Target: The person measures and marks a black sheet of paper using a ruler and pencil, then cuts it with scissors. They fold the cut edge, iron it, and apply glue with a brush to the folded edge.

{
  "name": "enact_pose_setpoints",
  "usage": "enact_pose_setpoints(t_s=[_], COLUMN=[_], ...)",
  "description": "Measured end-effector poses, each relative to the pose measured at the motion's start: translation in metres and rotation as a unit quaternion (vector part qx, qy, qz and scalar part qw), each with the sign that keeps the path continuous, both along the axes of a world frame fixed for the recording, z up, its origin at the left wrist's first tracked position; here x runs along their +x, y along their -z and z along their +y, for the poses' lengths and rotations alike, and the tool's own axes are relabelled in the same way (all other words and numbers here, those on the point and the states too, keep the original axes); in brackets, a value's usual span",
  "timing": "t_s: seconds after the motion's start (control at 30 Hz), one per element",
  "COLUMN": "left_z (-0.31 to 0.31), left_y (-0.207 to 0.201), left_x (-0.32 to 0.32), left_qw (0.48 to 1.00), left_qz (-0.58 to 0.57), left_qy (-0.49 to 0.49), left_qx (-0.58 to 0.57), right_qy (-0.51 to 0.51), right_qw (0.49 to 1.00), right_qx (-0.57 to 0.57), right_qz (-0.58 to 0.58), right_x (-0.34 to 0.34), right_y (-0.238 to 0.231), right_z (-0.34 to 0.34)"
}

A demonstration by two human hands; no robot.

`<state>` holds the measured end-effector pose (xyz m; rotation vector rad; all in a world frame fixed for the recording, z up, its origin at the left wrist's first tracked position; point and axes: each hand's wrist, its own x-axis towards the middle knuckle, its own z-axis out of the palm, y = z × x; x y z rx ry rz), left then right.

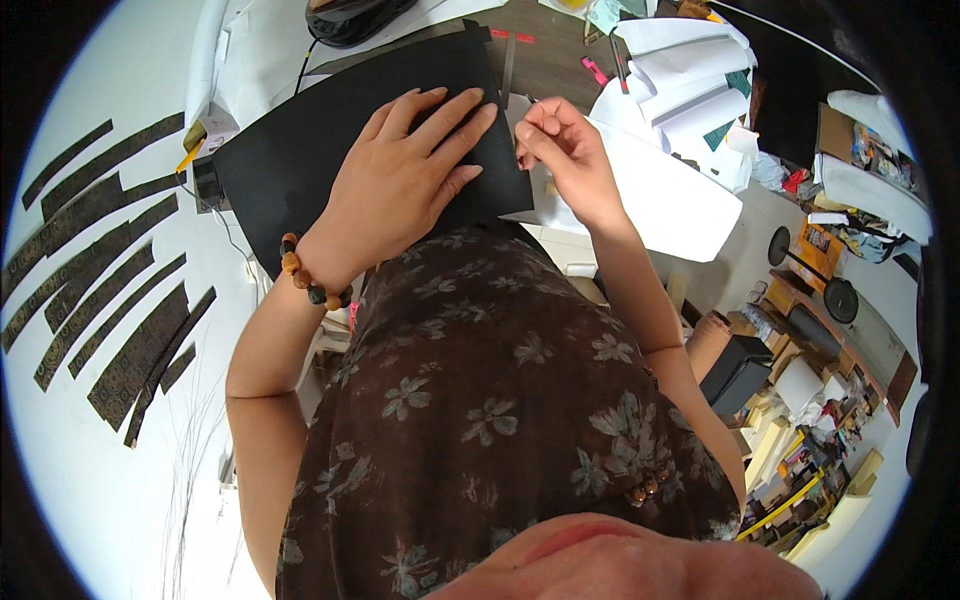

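Note:
A large black sheet (290, 160) lies on the worktable in front of me, its near edge close to my body. My left hand (405, 170) rests flat on it with the fingers spread toward its right side. Just beyond the sheet's right edge, my right hand (570, 155) is closed in a pinch, thumb against the curled fingers. A small dark tip shows above those fingers, but what they hold is mostly hidden. A narrow grey strip (509, 65) lies beside the sheet's far right corner.
White paper (690, 205) and curled white sheets (680, 50) lie to the right, near a small pink tool (594, 70). A dark rounded object (360, 20) sits at the back. Dark patterned strips (90, 250) are on the white surface at left. Boxes and clutter (800, 350) fill the right.

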<state>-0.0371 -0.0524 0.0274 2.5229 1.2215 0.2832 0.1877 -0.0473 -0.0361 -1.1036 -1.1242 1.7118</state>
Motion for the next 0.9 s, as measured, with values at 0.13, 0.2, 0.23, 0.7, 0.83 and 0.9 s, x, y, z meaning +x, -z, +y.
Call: enact_pose_setpoints(t_s=[0.13,0.2,0.23,0.7,0.83,0.9], left_z=[0.004,0.005,0.006,0.058,0.059,0.052], left_y=[0.002,0.003,0.003,0.015,0.020,0.018], left_x=[0.000,0.000,0.000,-0.011,-0.008,-0.008], left_qw=[0.998,0.997,0.997,0.978,0.983,0.983], left_qz=[0.031,0.040,0.045,0.095,0.029,-0.035], left_qy=[0.039,0.050,0.054,0.042,-0.024,-0.063], left_qx=[0.036,0.039,0.042,0.179,0.182,0.171], right_qy=[-0.021,-0.035,-0.045,-0.025,-0.031,-0.022], right_qw=[0.991,0.998,0.999,0.999,0.999,0.998], right_qx=[0.090,0.042,0.019,-0.018,0.020,0.056], right_qz=[-0.096,-0.032,0.001,0.044,-0.003,-0.034], right_x=[-0.007,-0.002,0.000,-0.004,-0.003,-0.004], right_y=[-0.006,-0.001,0.002,0.006,0.007,0.006], right_z=[-0.014,-0.013,-0.013,-0.014,-0.011,-0.003])
